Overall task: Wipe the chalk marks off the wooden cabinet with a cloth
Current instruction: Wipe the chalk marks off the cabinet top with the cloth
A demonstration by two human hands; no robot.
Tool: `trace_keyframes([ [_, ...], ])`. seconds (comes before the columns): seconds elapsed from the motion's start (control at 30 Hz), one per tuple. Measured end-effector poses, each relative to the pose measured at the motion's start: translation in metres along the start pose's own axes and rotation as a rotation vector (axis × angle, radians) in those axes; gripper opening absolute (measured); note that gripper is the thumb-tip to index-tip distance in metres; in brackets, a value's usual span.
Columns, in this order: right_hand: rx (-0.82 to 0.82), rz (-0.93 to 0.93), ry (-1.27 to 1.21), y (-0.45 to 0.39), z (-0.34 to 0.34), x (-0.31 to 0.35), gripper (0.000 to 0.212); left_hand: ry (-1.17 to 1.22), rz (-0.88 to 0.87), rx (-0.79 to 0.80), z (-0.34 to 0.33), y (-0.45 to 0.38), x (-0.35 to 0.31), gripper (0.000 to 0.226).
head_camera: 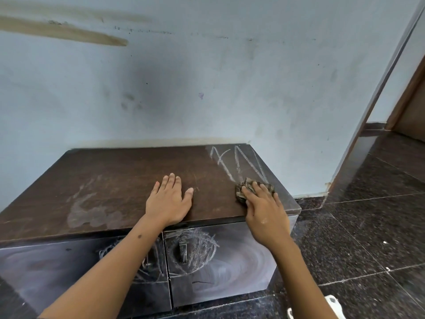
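A low dark wooden cabinet (115, 178) stands against the wall. White chalk lines (239, 162) cross the far right of its top, and a pale smeared patch (87, 210) lies at the left. Chalk scribbles (195, 247) circle the handle on the right drawer front. My right hand (264, 210) presses a crumpled brownish cloth (247, 187) onto the top at the near end of the chalk lines, fingers spread over it. My left hand (169, 201) rests flat on the middle of the top, fingers straight.
A pale blue stained wall (207, 77) rises behind the cabinet. Dark speckled floor tiles (368, 226) spread to the right, toward a doorway with a wooden frame (404, 93). Something white (331, 302) lies on the floor near the bottom edge.
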State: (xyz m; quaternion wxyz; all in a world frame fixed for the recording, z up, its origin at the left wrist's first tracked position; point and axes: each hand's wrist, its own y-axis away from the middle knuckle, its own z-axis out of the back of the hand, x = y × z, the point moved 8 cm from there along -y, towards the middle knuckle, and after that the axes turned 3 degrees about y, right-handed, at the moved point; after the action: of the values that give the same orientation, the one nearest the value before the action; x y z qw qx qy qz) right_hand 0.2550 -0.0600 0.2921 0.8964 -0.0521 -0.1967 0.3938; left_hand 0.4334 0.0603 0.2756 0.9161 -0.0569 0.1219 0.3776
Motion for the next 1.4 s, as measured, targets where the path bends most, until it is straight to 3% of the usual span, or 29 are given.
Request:
trace_keyframes([
  [0.2,0.009,0.051,0.043,0.001,-0.010,0.028,0.050,-0.024,0.039,-0.038,0.001,-0.005,-0.007,0.061],
  [0.47,0.142,0.111,0.045,-0.029,-0.018,0.029,0.052,-0.022,-0.052,-0.015,-0.015,-0.031,-0.059,0.059],
  [0.8,0.208,0.085,0.064,-0.124,-0.039,0.033,0.053,-0.001,-0.041,-0.067,-0.016,-0.029,-0.057,0.059],
  [0.93,0.142,0.026,0.044,-0.110,-0.031,0.034,0.047,0.013,-0.040,-0.062,-0.014,-0.029,-0.056,0.059],
  [1.13,-0.041,0.034,0.059,-0.021,-0.011,0.026,0.045,0.013,-0.039,-0.059,-0.015,-0.029,-0.057,0.058],
  [1.4,0.082,-0.020,-0.008,-0.085,-0.027,0.027,0.047,0.012,-0.040,-0.061,-0.017,-0.031,-0.056,0.058],
])
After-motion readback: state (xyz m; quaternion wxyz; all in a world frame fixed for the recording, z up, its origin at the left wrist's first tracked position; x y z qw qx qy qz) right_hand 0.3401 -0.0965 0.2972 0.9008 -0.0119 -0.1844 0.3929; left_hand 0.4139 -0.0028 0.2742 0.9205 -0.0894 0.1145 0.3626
